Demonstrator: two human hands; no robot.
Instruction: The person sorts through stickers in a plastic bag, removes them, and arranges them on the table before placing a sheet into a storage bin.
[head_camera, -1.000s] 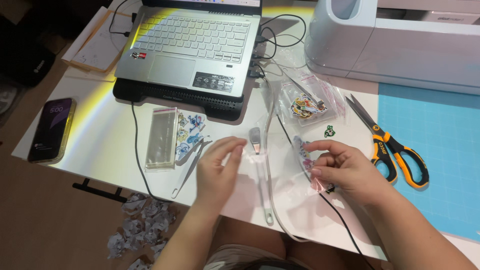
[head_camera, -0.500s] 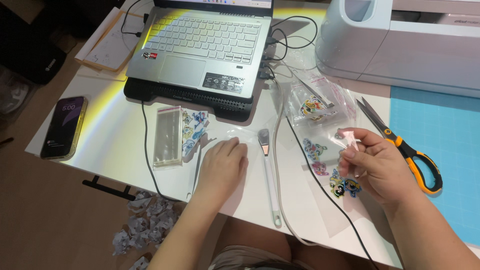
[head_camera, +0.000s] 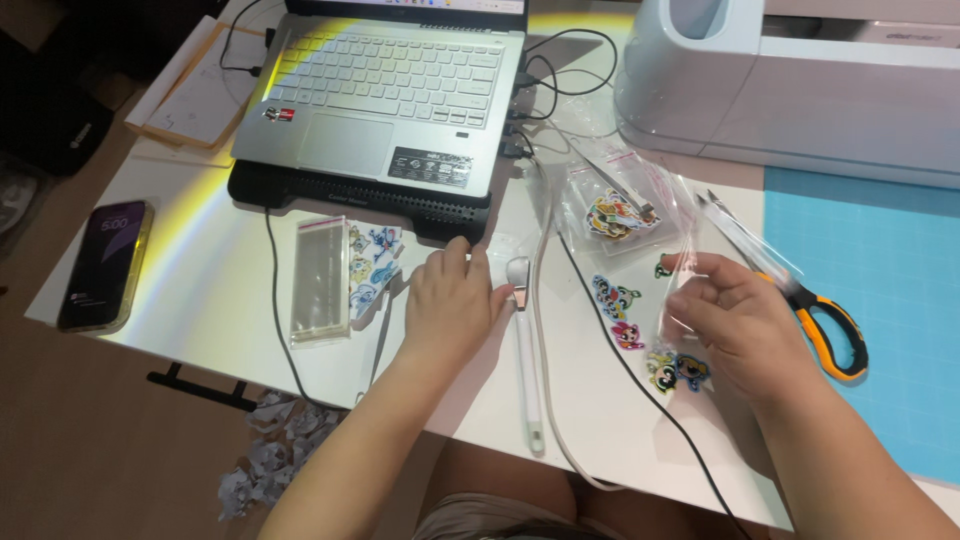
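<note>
My right hand (head_camera: 738, 325) pinches a small clear plastic bag (head_camera: 722, 248) and holds it up above the white table (head_camera: 210, 290), partly in front of the scissors. Three colourful cartoon stickers (head_camera: 615, 297) lie loose on the table just left of that hand. My left hand (head_camera: 450, 300) rests palm down on the table, with its fingertips beside the head of a white spatula tool (head_camera: 524, 350). It grips nothing that I can see. A metal pair of tweezers (head_camera: 380, 335) pokes out from under its left side.
A stack of clear bags (head_camera: 320, 280) and blue stickers (head_camera: 372, 262) lie left of my left hand. Behind are a laptop (head_camera: 385, 90), a sticker-filled bag (head_camera: 612, 212) and a white cutting machine (head_camera: 800, 80). Orange-handled scissors (head_camera: 830, 335) lie on a blue mat (head_camera: 880, 260). A phone (head_camera: 105, 262) is far left; cables cross the middle.
My right hand has raised the clear bag higher, leaving the stickers on the table. My left hand slid forward toward the spatula's head.
</note>
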